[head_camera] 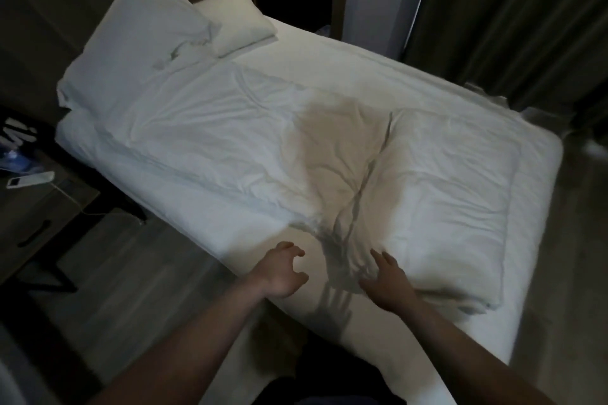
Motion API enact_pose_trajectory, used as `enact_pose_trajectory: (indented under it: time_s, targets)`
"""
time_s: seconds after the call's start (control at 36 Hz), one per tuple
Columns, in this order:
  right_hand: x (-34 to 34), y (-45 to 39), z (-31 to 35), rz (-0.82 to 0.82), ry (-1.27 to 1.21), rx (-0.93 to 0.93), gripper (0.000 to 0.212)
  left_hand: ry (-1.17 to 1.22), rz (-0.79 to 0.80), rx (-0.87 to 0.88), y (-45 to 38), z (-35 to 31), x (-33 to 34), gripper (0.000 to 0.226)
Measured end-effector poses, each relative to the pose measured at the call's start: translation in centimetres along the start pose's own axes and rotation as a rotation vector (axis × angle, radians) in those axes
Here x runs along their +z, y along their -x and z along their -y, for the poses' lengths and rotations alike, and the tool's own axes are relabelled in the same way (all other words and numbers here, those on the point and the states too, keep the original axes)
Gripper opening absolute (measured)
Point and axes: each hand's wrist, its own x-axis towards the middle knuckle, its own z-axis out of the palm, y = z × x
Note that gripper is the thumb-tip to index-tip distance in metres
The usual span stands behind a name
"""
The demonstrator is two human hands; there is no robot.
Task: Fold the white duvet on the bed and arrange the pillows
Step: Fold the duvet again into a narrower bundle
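both hands (332,276) hover over rumpled white duvet (437,187).

The white duvet (437,181) is soft, matt cloth, puffy and creased. Left of it, the bed sheet (197,128) is thinner matt cotton-like cloth, finely wrinkled. Beyond the sheet, two pillows (141,33) wear matt white fabric cases. Left of the bed, the nightstand (36,207) looks like matt wood; the floor (138,260) shows wood-grain planks.

Dim room, light seemingly from behind casting shadows on the duvet (329,148); edges warped, soft.
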Motion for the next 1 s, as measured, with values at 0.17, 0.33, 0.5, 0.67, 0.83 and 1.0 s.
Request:
enact_pose_trajectory:
  time_s: [0.17, 0.33, 0.5, 0.67, 0.83, 1.0]
  targets:
    - [-0.9, -2.8, 4.7, 0.060, 0.027, -0.052, 0.081, 0.036, -0.166, -0.046, 0.9, 4.3, -5.1, 0.061]
    - [-2.1, -5.5, 13.2, 0.040, 0.053, -0.225, 0.080, 0.126, -0.256, -0.144, 2.7, 12.0, -10.4, 0.066]
    - [-2.4, -8.4, 23.9, 0.009, 0.048, -0.370, 0.081, 0.184, -0.372, -0.216, 0.6, 20.5, -17.4, 0.059]
    - [-0.6, -11.8, 34.8, -0.026, 0.032, -0.339, 0.081, 0.119, -0.381, -0.163, -3.5, 27.9, -25.4, 0.065]
    - [1.6, -13.3, 42.9, -0.005, 0.009, -0.253, 0.080, 0.030, -0.296, -0.086, -5.7, 34.7, -33.4, 0.081]
    - [1.5, -13.5, 47.0, -0.060, -0.008, -0.220, 0.082, 0.037, -0.360, -0.099, -7.7, 41.3, -39.7, 0.081]
